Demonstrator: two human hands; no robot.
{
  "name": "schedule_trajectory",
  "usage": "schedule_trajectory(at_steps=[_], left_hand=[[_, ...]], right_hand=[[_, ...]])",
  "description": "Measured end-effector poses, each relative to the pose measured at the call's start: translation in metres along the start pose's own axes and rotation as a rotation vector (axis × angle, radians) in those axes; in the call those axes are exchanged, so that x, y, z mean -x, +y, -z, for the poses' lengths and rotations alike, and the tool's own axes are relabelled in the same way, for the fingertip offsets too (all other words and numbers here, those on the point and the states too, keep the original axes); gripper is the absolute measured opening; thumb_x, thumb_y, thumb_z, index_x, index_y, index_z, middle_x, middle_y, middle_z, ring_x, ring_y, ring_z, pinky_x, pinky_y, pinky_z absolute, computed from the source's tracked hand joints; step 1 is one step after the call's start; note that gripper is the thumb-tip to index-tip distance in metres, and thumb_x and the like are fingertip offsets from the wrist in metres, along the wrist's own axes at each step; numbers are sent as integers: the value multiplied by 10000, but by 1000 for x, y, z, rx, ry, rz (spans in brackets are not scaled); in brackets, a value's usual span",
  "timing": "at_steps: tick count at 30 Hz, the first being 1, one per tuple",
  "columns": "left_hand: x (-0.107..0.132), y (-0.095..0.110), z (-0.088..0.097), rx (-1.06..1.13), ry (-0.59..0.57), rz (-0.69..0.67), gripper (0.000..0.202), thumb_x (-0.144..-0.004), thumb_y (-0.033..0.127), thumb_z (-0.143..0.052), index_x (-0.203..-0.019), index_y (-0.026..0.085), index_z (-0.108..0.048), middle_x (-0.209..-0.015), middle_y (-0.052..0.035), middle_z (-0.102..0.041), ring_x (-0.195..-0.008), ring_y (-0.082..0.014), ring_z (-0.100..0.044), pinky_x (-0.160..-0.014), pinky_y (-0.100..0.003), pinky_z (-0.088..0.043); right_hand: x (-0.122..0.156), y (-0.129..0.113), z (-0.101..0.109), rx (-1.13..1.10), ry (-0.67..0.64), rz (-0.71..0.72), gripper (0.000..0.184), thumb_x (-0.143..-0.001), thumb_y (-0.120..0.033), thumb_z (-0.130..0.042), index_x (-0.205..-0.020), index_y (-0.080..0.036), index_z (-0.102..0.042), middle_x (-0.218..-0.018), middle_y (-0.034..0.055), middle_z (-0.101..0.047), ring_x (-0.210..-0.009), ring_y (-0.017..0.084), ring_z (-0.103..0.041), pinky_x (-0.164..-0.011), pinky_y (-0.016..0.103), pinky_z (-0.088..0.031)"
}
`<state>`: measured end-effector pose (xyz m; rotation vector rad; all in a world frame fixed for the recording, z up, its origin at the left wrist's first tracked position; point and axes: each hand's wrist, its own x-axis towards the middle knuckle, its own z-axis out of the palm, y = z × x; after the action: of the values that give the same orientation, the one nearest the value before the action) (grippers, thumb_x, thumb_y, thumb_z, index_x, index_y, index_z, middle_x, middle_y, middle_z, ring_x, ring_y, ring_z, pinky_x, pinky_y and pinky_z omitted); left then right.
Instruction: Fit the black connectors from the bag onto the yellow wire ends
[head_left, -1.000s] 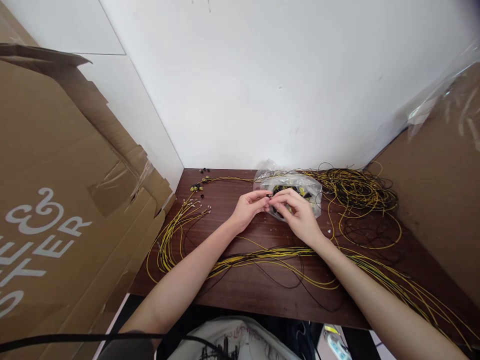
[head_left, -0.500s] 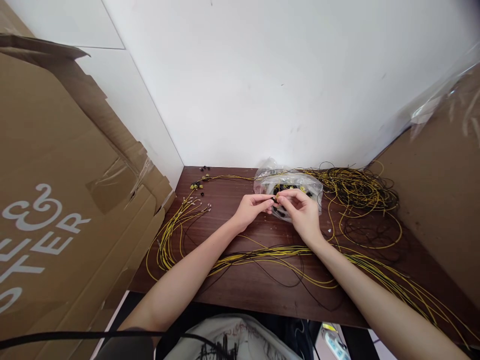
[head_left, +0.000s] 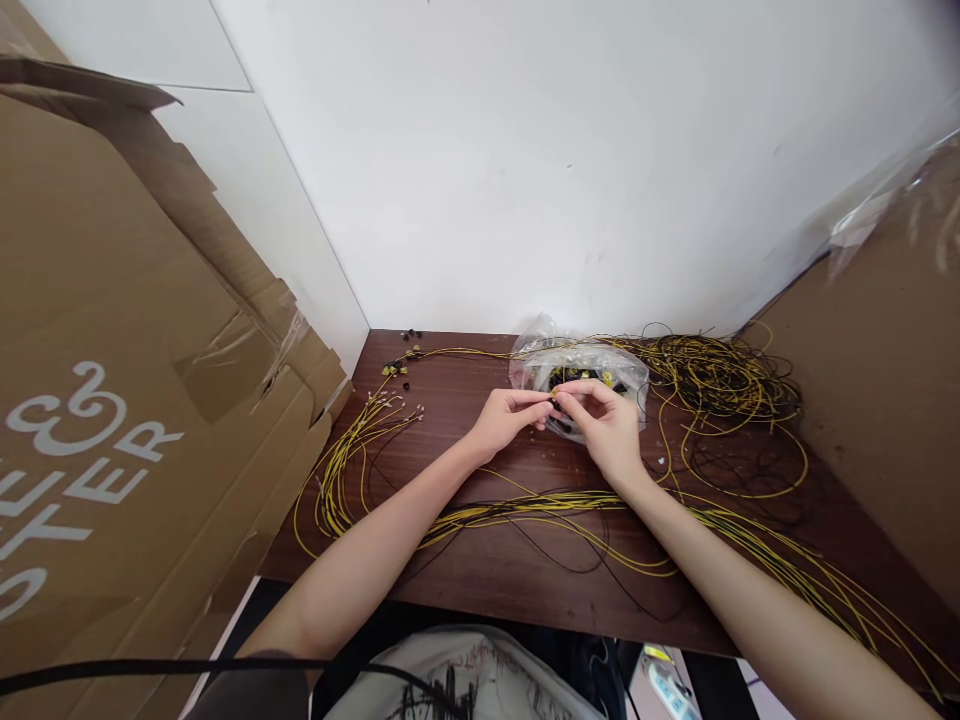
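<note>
My left hand (head_left: 504,422) and my right hand (head_left: 609,428) meet fingertip to fingertip over a dark wooden table (head_left: 495,575). Both pinch a tiny yellow and black connector piece (head_left: 558,401) between thumb and fingers. Right behind them lies a clear plastic bag (head_left: 581,365) with small black and yellow parts inside. A long bundle of yellow and black wires (head_left: 525,512) runs across the table beneath my wrists.
A tangled heap of yellow and black wires (head_left: 720,385) fills the back right. More wires with bare ends (head_left: 360,440) fan out at the left, with small loose parts (head_left: 397,368) near the wall. Large cardboard sheets stand at the left (head_left: 112,400) and right (head_left: 885,400).
My hands have closed in on each other slightly and the small piece now shows between the fingertips. The view has drifted a little; the wires and bag lie as before.
</note>
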<state>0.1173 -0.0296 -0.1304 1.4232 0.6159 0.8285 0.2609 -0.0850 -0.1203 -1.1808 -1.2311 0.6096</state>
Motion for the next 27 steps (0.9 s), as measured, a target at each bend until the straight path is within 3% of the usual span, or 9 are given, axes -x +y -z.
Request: schedule_trajectory(at_steps=[18,24,27], left_hand=[[0,1,-1,19,40,-28,274,-725,328,-677,-871,100,-722,-728,-68,-684,-586,-93,-519,-646,-249,-430],[-1,-2,-3,122,95,-15,314,-680,296,-722,-911,91,-667,-728,-65,-682,-583,-90,-548,-651,-256,-447],[-3,-4,-2,168,142,-19,302,-645,293,-749,-843,95,-636,-685,-44,-669,-560,-85,-555,-628,-244,-445]], right_hand=[[-3,-1,4,112,-97,27,183,-789,-346,-603,-807,-172,-655,-845,59,-625,-773,165,-593,-669,292,-497],[-3,3,4,87,-126,5,196,-795,-360,-595,-829,-177,-655,-878,67,-627,-792,180,-606,-692,322,-511],[-2,2,2,116,-123,24,196,-790,-365,-598,-807,-178,-656,-855,63,-635,-799,184,-603,-692,320,-499]])
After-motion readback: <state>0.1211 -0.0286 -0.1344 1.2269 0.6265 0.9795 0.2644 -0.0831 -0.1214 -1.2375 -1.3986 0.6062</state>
